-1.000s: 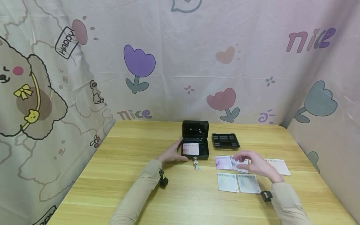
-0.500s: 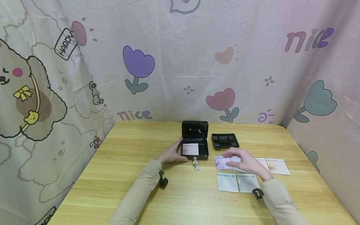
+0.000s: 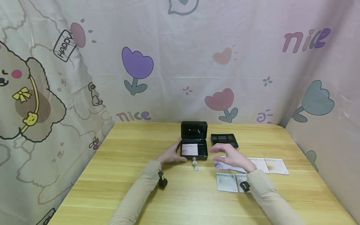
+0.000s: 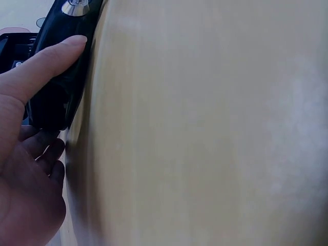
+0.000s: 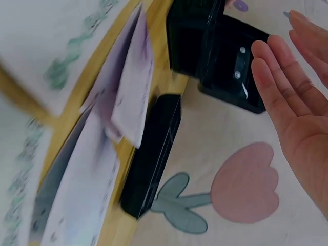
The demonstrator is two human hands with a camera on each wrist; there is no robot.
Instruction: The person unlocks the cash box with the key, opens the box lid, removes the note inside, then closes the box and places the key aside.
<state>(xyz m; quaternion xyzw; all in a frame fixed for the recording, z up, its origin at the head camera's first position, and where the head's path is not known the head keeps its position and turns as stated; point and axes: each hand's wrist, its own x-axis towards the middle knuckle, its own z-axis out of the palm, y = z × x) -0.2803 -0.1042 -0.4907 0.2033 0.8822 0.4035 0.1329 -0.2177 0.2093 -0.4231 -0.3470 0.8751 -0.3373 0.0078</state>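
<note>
A black cash box stands with its lid raised. My left hand grips its front left corner; in the left wrist view the thumb lies along the front face below the lock. Inside the box lies a pale printed paper, on its left side. Keys hang from the front lock. My right hand, fingers extended and holding nothing, is in the air above a purple-tinted folded paper, right of the box. The right wrist view shows its palm.
A black compartment tray lies right of the box. More papers form a back row, including a white one and a tan-tinted one. Two greenish papers lie in front. Behind the wooden table hangs a printed cloth.
My right hand has moved left across the back row of papers towards the box, uncovering the papers on the right. My left hand has stayed on the box.
</note>
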